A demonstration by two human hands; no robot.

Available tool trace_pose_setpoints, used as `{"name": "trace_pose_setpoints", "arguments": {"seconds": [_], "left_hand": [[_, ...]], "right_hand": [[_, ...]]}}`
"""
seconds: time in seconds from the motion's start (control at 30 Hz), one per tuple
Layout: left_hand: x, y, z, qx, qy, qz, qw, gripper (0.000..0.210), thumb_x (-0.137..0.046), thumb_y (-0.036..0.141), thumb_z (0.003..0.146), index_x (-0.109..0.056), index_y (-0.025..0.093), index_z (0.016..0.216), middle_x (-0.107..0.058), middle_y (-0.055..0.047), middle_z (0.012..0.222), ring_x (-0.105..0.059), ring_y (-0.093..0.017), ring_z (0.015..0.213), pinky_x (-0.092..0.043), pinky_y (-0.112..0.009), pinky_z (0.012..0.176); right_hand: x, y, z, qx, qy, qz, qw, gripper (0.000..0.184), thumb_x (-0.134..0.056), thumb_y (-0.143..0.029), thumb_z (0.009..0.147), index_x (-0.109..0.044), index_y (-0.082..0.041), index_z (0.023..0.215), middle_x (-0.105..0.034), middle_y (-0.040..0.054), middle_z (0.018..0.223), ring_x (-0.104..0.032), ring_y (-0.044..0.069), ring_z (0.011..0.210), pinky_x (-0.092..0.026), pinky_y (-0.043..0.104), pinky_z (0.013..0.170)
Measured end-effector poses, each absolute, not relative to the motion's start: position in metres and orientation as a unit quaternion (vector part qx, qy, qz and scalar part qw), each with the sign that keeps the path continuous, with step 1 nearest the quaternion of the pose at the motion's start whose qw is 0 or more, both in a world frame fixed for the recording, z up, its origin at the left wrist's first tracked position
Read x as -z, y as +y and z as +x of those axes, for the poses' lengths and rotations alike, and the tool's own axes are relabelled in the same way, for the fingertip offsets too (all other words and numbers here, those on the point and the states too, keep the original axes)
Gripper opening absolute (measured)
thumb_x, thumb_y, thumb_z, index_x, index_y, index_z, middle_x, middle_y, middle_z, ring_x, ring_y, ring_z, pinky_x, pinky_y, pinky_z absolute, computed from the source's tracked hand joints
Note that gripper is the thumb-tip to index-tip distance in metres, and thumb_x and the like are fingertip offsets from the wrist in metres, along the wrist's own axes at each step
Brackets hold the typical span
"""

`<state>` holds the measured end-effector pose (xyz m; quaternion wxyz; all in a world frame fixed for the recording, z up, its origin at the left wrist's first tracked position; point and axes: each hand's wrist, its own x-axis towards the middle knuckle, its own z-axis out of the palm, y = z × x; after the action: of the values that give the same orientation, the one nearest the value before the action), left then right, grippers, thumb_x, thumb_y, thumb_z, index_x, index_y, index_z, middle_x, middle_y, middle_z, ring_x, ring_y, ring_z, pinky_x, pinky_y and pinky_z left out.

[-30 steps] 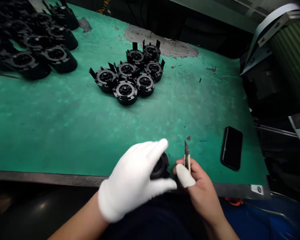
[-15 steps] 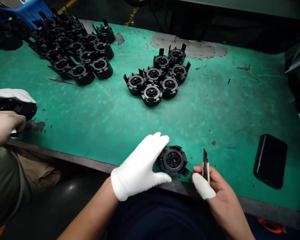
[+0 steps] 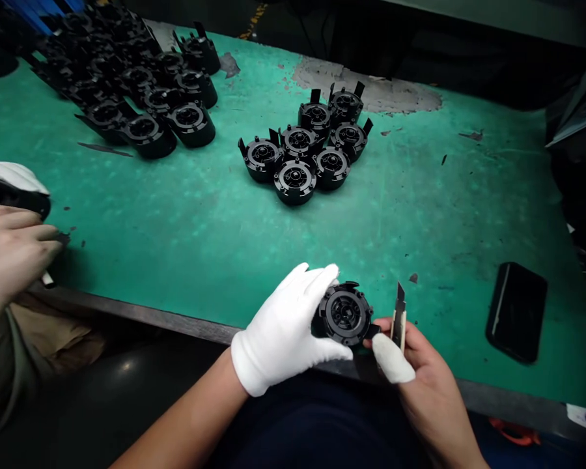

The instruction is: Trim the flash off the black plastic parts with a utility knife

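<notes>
My left hand [image 3: 293,332], in a white glove, curls round the left side of a round black plastic housing [image 3: 346,314] near the table's front edge. The housing's ringed face is turned up, and a tab sticks out at its lower right. In my right hand [image 3: 415,365] is a utility knife [image 3: 399,319], its blade out and pointing away from me. A white cover sits on that thumb, while the other fingers are bare. The right fingertips are close to the housing's tab; whether they touch it I cannot tell.
Several black housings [image 3: 295,179] stand grouped mid-table, and a larger cluster [image 3: 141,130] fills the back left. A black phone [image 3: 517,312] lies at the right on the green tabletop [image 3: 420,215]. At the left edge, a co-worker's hands [image 3: 14,247] hold a black part.
My left hand has closed in on the housing, and both have shifted slightly right in view. The knife hand has come nearer to the housing. At the left, the co-worker's bare hand has moved.
</notes>
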<state>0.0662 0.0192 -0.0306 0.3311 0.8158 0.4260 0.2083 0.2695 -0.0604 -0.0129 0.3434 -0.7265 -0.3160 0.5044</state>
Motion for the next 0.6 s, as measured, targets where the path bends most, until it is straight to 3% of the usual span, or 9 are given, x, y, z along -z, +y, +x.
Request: {"name": "trace_pose_setpoints", "arguments": {"seconds": [0.33, 0.6], "left_hand": [[0.026, 0.021, 0.065, -0.220, 0.414, 0.827, 0.312, 0.099, -0.078, 0.057, 0.077, -0.023, 0.022, 0.151, -0.055, -0.015, 0.144, -0.050, -0.032, 0.138, -0.025, -0.059, 0.125], [0.024, 0.023, 0.055, -0.189, 0.441, 0.829, 0.289, 0.090, -0.076, 0.049, 0.081, -0.025, 0.020, 0.149, -0.051, -0.016, 0.147, -0.045, -0.030, 0.142, -0.023, -0.057, 0.126]], "right_hand": [[0.014, -0.061, 0.272, -0.527, -0.324, -0.709, 0.339, 0.040, -0.070, -0.053, 0.085, -0.066, -0.025, 0.113, -0.070, 0.0054, 0.104, -0.067, 0.024, 0.096, -0.053, 0.029, 0.078], [0.020, -0.052, 0.266, -0.551, -0.379, -0.672, 0.316, 0.038, -0.068, -0.050, 0.090, -0.062, -0.026, 0.118, -0.067, 0.0041, 0.109, -0.064, 0.020, 0.096, -0.051, 0.027, 0.079]]}}
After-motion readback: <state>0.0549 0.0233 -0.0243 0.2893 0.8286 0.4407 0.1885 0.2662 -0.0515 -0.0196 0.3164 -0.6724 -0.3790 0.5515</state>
